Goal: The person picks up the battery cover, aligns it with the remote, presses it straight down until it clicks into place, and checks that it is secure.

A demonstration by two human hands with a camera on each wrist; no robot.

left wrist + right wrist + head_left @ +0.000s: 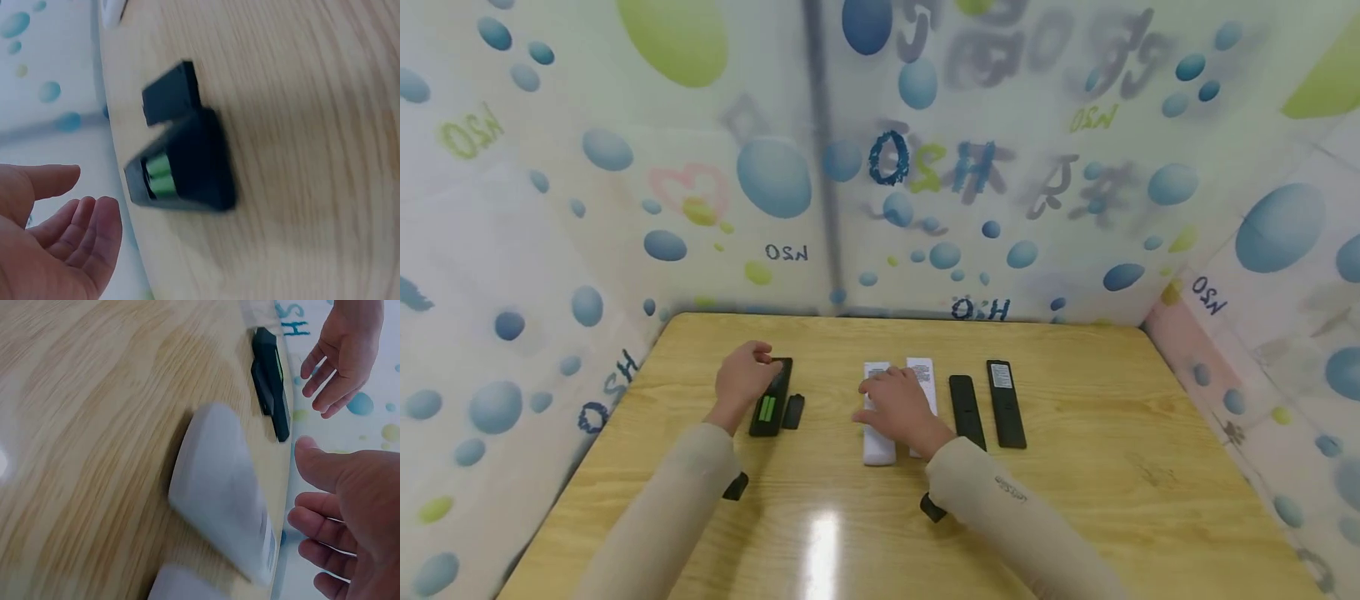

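On the left of the table a black remote control (764, 429) lies back up, two green batteries (161, 176) showing in its uncovered compartment. Its loose black battery cover (793, 412) lies just to the right of it. My left hand (747, 380) hovers by the far end of this remote, fingers loosely bent, holding nothing. Over two white remote controls side by side, the left one (880, 452) and the right one (923, 373), my right hand (897, 407) is spread with relaxed fingers. Nothing is in its grasp; in the right wrist view it appears apart from the white remotes.
Right of the white remotes lie a shorter black remote (967, 410) and a longer black remote (1009, 417) with a white label. The wooden table (1097, 467) meets patterned curtain-like walls (1000, 208) at the back and sides.
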